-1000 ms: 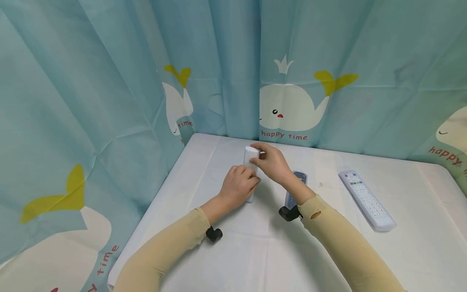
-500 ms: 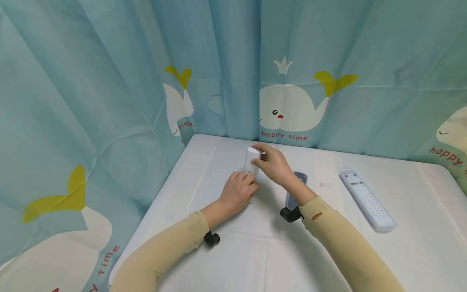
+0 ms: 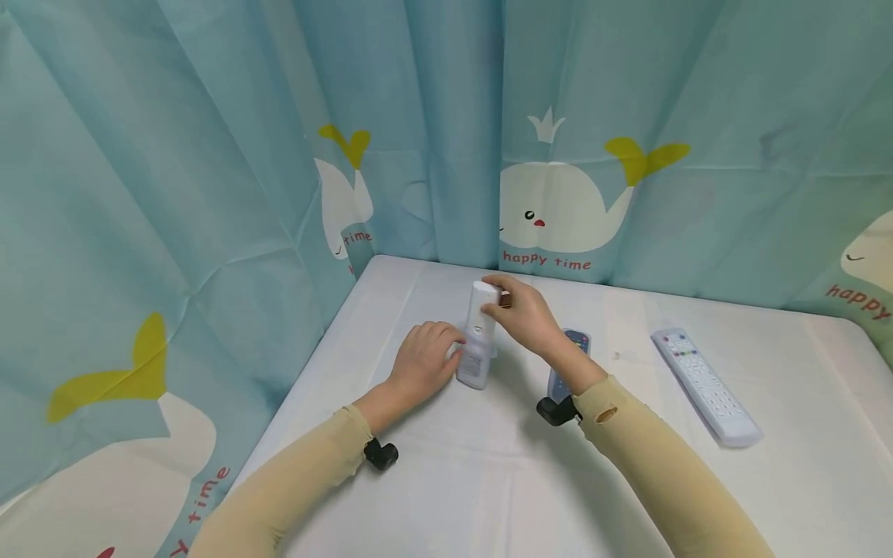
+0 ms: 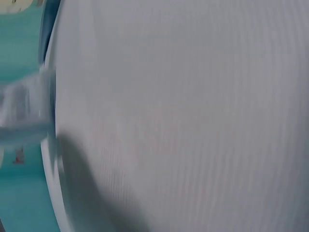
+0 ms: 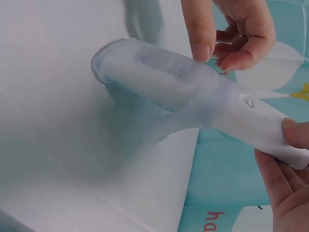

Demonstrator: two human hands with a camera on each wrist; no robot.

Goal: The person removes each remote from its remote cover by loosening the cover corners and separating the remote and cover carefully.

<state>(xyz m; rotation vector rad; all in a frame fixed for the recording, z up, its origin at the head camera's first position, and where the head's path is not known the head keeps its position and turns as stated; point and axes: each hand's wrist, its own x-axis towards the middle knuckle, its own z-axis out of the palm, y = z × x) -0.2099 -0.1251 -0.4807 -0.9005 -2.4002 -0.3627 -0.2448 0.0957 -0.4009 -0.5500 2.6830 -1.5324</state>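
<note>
A white remote control point(image 3: 481, 310) stands tilted with its lower end on the table. A translucent silicone cover point(image 5: 164, 77) wraps its lower part, and a loose flap of the cover hangs out to one side. My right hand point(image 3: 525, 310) pinches the bare upper end between thumb and fingers. Beside the cover is my left hand point(image 3: 425, 360), its fingers loosely bent and holding nothing. In the right wrist view, the left thumb lies close to the cover's edge; whether they touch is hard to tell. The left wrist view shows only a blurred piece of the cover point(image 4: 26, 108) at its left edge.
On the white table point(image 3: 446, 496), a blue-faced remote point(image 3: 577, 339) lies partly hidden behind my right forearm. Farther right lies a white remote in a clear cover point(image 3: 705, 384). A blue curtain point(image 3: 432, 139) with whale prints hangs behind and left of the table.
My left hand has let go of the covered lower part and moved left, baring the cover and its loose flap to view. The right hand keeps its pinch at the top, nearly still.
</note>
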